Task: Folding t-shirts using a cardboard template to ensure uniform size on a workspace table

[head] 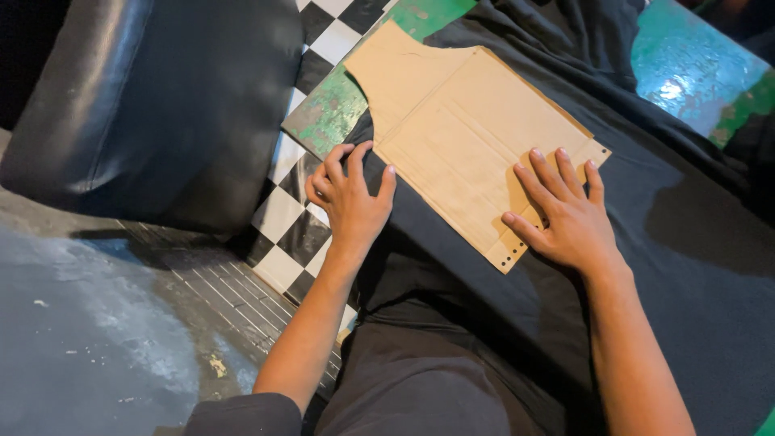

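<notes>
A flat brown cardboard shape point(460, 129) lies on black cloth point(686, 242); it has a curved cut on its top-left side and small punched holes along its lower-right edge; fold lines run across it.

The right hand point(565, 214) lies flat w/ fingers spread; the fingers press on the lower-right corner of the cardboard shape, the palm sits partly on the cloth.

The left hand point(351, 198) sits just beside the left edge of the cardboard, on the edge of the black cloth; its fingers are curled and bunch the cloth a bit; can't tell if it touches the cardboard.

The cloth covers most of a worn green table point(327, 113) w/ chipped paint; a green patch also shows at top right, shiny w/ light. The cloth hangs down over the near edge toward the person's dark lap.

Left of the table is a black padded seat point(161, 105), near the left hand but apart from it. The floor point(282, 218) under it is black-and-white squares; closer in, the floor is grey and dusty w/ small tiles and bits of dirt.

No boxes, bowls or bins in view.
</notes>
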